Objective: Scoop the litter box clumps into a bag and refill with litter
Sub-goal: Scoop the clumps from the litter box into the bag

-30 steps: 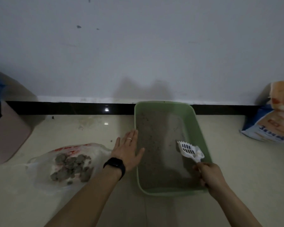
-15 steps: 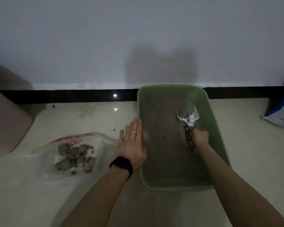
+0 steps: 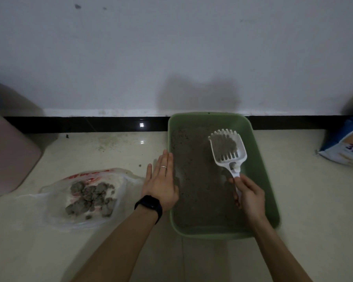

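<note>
One load of grey litter (image 3: 225, 145) is riding in the scoop (image 3: 235, 159), a white slotted plastic shovel, hovering over the far end of the box (image 3: 261, 159) at centre right of the frame. The right hand (image 3: 250, 195) is gripping its thin handle, fingers curled round it. The left hand (image 3: 161, 184) is lying flat, fingers straight and together, alongside the box's outer wall, seemingly touching and bracing it.

The bag (image 3: 55, 208) is lying slack on the glossy floor (image 3: 304, 200) at lower left: thin crumpled film, lumpy grey clumps (image 3: 90, 195) heaped inside, mouth hard to make out. Nobody is holding it open, so the limp film may be folding shut as the scoop arrives. Loose grains, carried across unshaken or tilted, would be scattering over the floor. The smooth green box could be sliding if the bracing hand is lifting away. The blue-and-white sack (image 3: 342, 147) is waiting at the right edge, well apart.
</note>
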The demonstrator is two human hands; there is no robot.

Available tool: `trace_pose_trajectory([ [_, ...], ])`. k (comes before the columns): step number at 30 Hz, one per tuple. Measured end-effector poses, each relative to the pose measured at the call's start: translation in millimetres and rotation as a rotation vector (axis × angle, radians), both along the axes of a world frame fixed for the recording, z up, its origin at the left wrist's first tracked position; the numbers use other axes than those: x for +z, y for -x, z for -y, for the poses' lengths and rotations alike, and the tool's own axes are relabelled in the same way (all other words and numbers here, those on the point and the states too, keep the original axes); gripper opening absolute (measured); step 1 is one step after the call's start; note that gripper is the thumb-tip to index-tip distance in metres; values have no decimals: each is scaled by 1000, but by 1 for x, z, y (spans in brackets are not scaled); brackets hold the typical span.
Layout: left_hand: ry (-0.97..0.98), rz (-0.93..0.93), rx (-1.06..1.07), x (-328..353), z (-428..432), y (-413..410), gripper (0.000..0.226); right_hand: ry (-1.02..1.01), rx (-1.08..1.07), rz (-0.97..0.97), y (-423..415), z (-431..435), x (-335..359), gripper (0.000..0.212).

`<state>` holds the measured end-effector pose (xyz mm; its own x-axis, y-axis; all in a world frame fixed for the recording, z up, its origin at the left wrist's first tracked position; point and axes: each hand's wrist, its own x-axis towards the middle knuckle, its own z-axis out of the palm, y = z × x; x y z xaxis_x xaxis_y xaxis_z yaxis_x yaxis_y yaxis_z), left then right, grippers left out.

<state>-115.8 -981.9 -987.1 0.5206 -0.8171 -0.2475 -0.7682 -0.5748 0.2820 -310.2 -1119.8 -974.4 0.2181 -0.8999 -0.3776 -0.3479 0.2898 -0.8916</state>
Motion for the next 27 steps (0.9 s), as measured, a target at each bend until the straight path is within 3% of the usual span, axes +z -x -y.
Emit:
trace_pose_trajectory([
  [6, -81, 34, -44, 8, 0, -4, 87, -8, -2, 75, 2, -23, 20, 15],
  [13, -109, 42, -95, 16, 0, -7, 88, -1, -5, 35, 8, -39, 34, 16],
  [22, -59, 35, -210, 17, -23, -37, 71, -24, 123, 3, -6, -53, 52, 17],
  [27, -193, 108, -144, 20, -72, -91, 76, 0, 313, -16, -38, -64, 66, 16],
])
